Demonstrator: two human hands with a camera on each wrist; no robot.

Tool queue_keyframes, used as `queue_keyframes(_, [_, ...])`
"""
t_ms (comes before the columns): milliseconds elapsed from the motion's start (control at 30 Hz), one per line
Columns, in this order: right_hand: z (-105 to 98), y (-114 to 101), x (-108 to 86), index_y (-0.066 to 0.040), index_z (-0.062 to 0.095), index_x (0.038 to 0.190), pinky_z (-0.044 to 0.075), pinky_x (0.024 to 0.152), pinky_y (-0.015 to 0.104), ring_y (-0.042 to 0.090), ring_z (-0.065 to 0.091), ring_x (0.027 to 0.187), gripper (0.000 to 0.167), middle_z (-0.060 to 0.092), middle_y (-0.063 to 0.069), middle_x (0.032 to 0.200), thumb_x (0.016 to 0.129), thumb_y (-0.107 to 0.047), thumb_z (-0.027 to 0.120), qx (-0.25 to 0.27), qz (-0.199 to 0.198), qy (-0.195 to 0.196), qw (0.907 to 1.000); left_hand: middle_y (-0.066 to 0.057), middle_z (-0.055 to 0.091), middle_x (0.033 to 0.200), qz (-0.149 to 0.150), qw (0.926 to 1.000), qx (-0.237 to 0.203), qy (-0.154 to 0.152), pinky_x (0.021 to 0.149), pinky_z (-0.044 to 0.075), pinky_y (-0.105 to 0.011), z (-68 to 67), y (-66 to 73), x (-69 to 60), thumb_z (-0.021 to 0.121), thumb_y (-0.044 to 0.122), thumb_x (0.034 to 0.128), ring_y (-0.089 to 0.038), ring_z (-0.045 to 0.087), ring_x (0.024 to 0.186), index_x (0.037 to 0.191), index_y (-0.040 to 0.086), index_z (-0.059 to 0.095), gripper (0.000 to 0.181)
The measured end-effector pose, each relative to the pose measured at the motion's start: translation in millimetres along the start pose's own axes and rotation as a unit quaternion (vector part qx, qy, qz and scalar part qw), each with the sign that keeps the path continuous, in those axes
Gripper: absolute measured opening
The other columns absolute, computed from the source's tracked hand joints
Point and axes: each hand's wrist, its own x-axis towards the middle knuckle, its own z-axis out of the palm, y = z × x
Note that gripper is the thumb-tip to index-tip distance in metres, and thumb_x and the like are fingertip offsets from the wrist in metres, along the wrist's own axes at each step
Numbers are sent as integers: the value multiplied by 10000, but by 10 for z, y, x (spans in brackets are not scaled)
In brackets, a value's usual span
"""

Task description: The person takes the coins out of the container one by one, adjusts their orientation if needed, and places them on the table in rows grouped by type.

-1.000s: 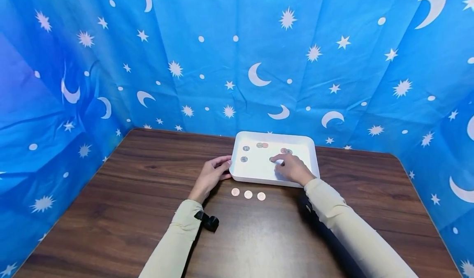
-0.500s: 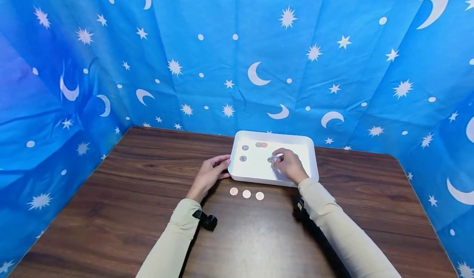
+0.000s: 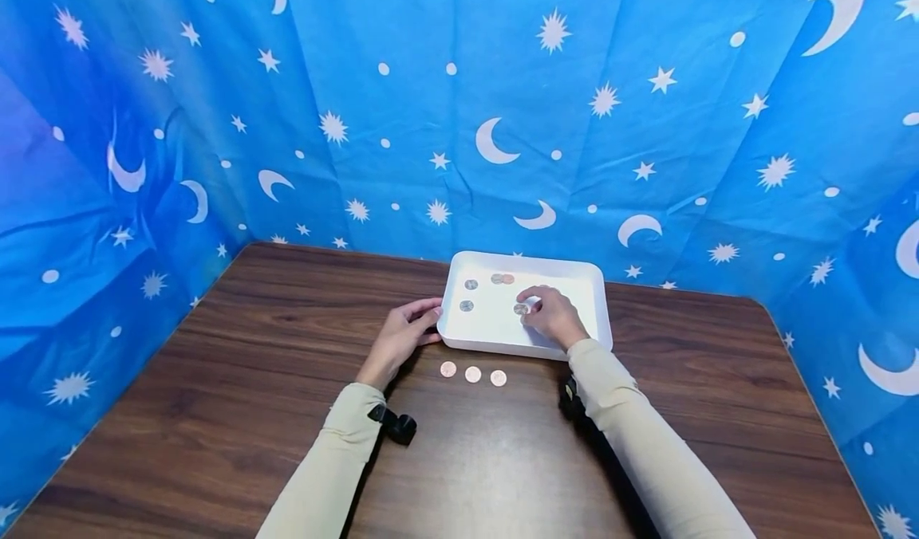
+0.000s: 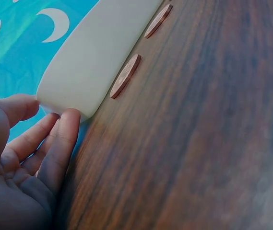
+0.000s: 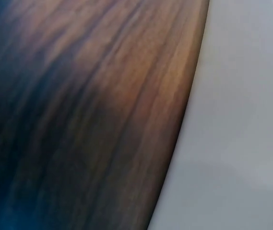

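A white rectangular tray (image 3: pixel 495 346) lies on the wooden table with several coins inside. My left hand (image 3: pixel 400 333) holds its near left corner; in the left wrist view the thumb touches the rim and the fingertips touch lower down. My right hand (image 3: pixel 553 316) is over the tray, index finger and thumb spread on either side of a silver coin (image 3: pixel 520 309), with a gap between index finger and coin. Two silver coins, the upper (image 3: pixel 471 285) and lower (image 3: pixel 467 306), lie at the left. An overlapping silver coin (image 3: pixel 497 279) and copper coin (image 3: pixel 508 279) lie at the back.
Three copper coins form a row on the table in front of the tray: left (image 3: pixel 448 369), middle (image 3: pixel 472 375) and right (image 3: pixel 498 378). A blue curtain (image 3: pixel 402 100) with white moons and stars hangs behind the dark wooden table (image 3: pixel 287 316).
My right index finger has lifted off the silver coin, and the hand has shifted left, now covering the overlapping pair seen at the tray's right. The left hand stays at the tray.
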Motion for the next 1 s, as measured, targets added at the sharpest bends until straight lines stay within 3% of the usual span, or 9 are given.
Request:
queue_keyframes(200, [61, -12, 23, -89, 750, 1174, 467, 707, 323, 236, 565, 866, 246, 625, 96, 1039, 934, -36, 762, -149, 33, -95, 9998, -224, 609, 1404, -99, 9999, 65, -8, 817, 632, -216, -33, -27, -22, 611, 157, 1081, -206, 649, 1105, 1425, 3, 633, 378])
queue_keyframes(367, [40, -60, 8, -47, 670, 1004, 464, 770, 364, 267, 519, 932, 100, 557, 107, 987, 935, 14, 710, -311, -324, -169, 9988, -223, 602, 1410, -77, 9999, 67, -9, 834, 630, -216, -51, -19, 8, 616, 170, 1080, -197, 652, 1099, 1430, 8, 632, 385])
queue_keyframes(500, [6, -76, 16, -4, 634, 1087, 474, 831, 396, 291, 500, 974, 165, 542, 129, 998, 934, 23, 687, -402, -499, -263, 9976, -226, 604, 1402, -61, 9999, 74, -34, 834, 634, -222, -54, 5, 14, 620, 165, 1077, -187, 659, 1083, 1428, 6, 633, 385])
queue_keyframes(633, [-35, -68, 51, -21, 656, 1203, 490, 836, 405, 292, 529, 975, 257, 592, 150, 1057, 950, -13, 706, -435, -348, -409, 9976, -229, 608, 1391, -33, 9999, 76, -58, 826, 635, -222, -40, 36, 2, 619, 158, 1076, -178, 658, 1073, 1426, 3, 632, 383])
queue_keyframes(800, [-73, -68, 83, -60, 679, 1141, 493, 807, 381, 278, 551, 942, 206, 623, 136, 1072, 945, -45, 741, -424, -157, -518, 9976, -224, 614, 1383, 0, 10000, 53, -38, 820, 635, -219, -31, 54, 10, 628, 157, 1071, -173, 662, 1065, 1421, 5, 637, 382])
queue_keyframes(1000, [-107, -61, 96, -62, 604, 1038, 459, 737, 324, 227, 552, 864, 179, 596, 70, 941, 933, -96, 745, -634, -291, -568, 9959, -232, 606, 1398, -32, 9999, 50, -100, 825, 636, -225, -40, 35, 31, 613, 147, 1078, -184, 661, 1078, 1426, -4, 630, 380])
